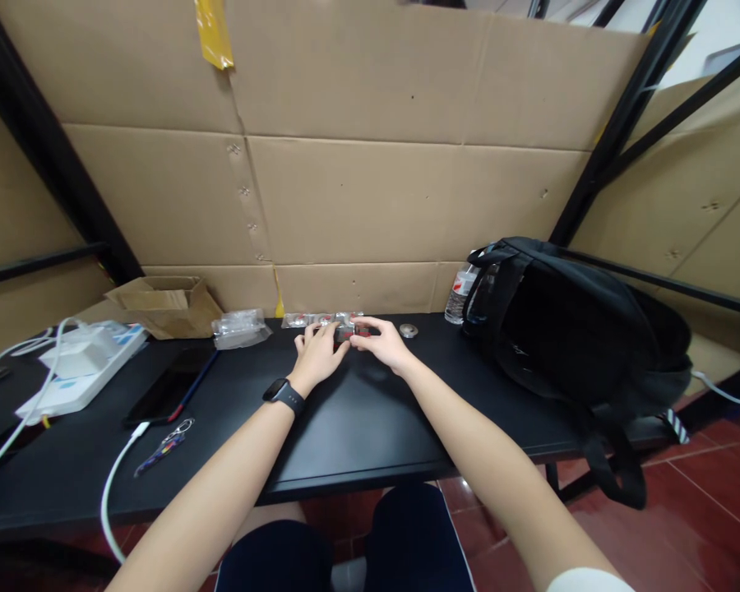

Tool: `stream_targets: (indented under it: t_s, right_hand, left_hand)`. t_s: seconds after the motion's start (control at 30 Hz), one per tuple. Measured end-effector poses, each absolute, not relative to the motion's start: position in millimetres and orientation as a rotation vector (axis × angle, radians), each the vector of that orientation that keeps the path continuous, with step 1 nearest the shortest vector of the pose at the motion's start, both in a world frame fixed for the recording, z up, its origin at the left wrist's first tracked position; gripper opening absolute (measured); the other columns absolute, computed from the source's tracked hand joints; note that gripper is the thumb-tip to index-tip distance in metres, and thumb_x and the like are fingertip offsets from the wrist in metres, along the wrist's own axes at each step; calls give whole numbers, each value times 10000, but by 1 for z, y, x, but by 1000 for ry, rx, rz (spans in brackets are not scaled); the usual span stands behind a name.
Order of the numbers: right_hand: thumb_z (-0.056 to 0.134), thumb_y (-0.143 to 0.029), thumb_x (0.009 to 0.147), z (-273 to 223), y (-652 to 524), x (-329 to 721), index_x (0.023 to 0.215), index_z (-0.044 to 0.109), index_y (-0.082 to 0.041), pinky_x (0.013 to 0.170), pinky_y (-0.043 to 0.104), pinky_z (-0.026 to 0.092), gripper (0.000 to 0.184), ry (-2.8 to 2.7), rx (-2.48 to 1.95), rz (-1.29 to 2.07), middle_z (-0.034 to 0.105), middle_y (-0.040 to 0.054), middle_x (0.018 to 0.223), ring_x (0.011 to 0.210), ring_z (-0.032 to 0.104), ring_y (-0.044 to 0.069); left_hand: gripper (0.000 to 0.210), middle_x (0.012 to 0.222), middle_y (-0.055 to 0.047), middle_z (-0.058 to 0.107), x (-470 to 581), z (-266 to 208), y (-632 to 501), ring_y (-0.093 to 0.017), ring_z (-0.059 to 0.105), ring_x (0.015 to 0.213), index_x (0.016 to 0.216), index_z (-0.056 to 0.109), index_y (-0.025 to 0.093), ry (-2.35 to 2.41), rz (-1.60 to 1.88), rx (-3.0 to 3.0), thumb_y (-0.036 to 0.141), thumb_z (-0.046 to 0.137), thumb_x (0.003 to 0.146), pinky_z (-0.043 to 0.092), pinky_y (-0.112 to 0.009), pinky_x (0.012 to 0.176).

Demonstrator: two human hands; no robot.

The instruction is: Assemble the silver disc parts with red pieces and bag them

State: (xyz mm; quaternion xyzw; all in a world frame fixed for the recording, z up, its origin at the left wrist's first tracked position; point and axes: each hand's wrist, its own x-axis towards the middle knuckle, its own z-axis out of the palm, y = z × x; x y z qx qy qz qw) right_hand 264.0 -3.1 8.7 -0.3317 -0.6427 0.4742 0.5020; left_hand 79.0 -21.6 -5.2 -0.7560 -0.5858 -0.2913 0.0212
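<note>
Near the back edge of the desk [370, 411], both hands meet at a small dark item with red marks [344, 335], mostly covered by my fingers. My left hand [316, 355], with a black watch [283, 395] on its wrist, curls its fingers over the item from the left. From the right, my right hand [387, 344] pinches it between thumb and fingers. Just behind the hands lies a row of clear plastic packets [297, 320] with small red and shiny contents. A small round metallic-looking roll or disc [408, 330] rests right of my right hand.
On the left are a power strip [123, 353], a phone [169, 386], a keychain [164, 448], an open brown paper bag [182, 316] and clear plastic wrappers [240, 328]. A water bottle [460, 300] and a large black backpack [580, 329] stand right. Cardboard [358, 197] walls the back.
</note>
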Motion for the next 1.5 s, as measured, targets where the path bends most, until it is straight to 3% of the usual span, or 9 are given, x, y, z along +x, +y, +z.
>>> stream_targets:
  t_s: [0.17,0.3,0.43,0.77,1.03,1.23,1.5]
  right_hand:
    - [753,-264,754,20,11,296,1162,728,-222,849,310,558,411,-1675,-975,690,686,68,1145,917,674,164]
    - [725,-213,768,25,15,316,1154,736,-216,812,282,532,387,-1877,-1115,423,674,69,1097,833,656,139]
    - [748,-225,753,31,10,324,1213,704,-218,807,270,500,463,-2108,-1158,282,697,63,1061,831,646,146]
    - [832,-324,616,46,-5,327,843,739,-214,683,236,449,269,-2465,-1554,330,750,19,832,760,676,178]
    - [811,-326,650,41,-2,327,781,719,-203,648,230,438,202,-2398,-1525,335,747,24,791,743,673,173]
    - [849,-353,618,38,1,329,778,715,-204,622,222,436,257,-2383,-1437,465,738,2,759,705,668,160]
    - [875,-326,631,21,11,319,734,712,-184,602,223,415,239,-2324,-1368,330,731,14,729,685,659,155]
  left_hand:
    - [417,1262,-111,677,78,-7,-22,-335,460,1273,1301,591,276,-1624,-735,-2595,335,588,888,355,-524,994]
    - [348,1265,-66,672,82,-8,-28,-292,478,1232,1274,625,341,-1457,-646,-2725,297,491,955,359,-501,995]
    - [369,1360,-52,601,88,-11,-35,-307,453,1229,1331,599,449,-1353,-593,-2777,398,454,995,367,-518,1008]
    - [424,1472,-60,499,92,-13,-38,-364,377,1303,1406,520,504,-1372,-391,-2772,546,374,1010,327,-597,1044]
    - [431,1503,-50,479,94,-10,-42,-364,373,1308,1418,499,516,-1373,-358,-2777,550,354,1014,321,-595,1051]
    - [429,1501,-60,483,93,-10,-42,-377,369,1308,1410,510,512,-1364,-372,-2789,547,353,1013,326,-607,1041]
    - [424,1512,-48,470,93,-12,-40,-374,358,1319,1409,508,520,-1375,-361,-2805,542,364,1011,322,-607,1051]
